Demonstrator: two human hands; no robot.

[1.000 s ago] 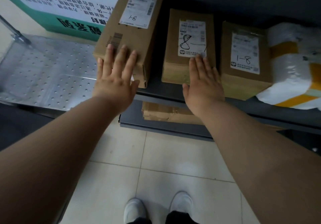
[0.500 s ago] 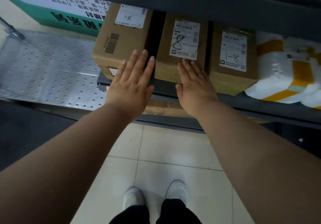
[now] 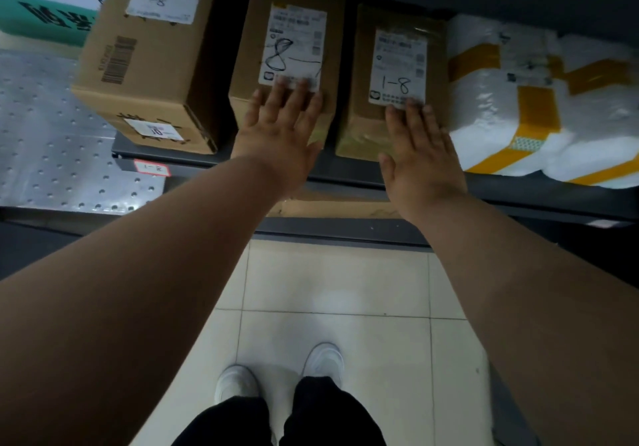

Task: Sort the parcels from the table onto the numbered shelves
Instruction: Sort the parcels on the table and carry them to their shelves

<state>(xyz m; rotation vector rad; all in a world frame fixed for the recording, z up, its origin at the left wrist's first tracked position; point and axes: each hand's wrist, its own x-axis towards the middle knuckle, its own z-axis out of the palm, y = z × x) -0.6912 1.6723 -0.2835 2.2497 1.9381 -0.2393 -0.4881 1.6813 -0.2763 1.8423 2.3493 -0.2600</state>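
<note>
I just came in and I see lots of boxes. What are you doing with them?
A person is putting parcels on a dark shelf. The left hand lies flat on the middle box with a big 8 written on its label. The right hand lies flat on the box marked 1-8 beside it. Neither hand grips anything. A bigger box stands to the left, and white bags with yellow tape lie to the right.
</note>
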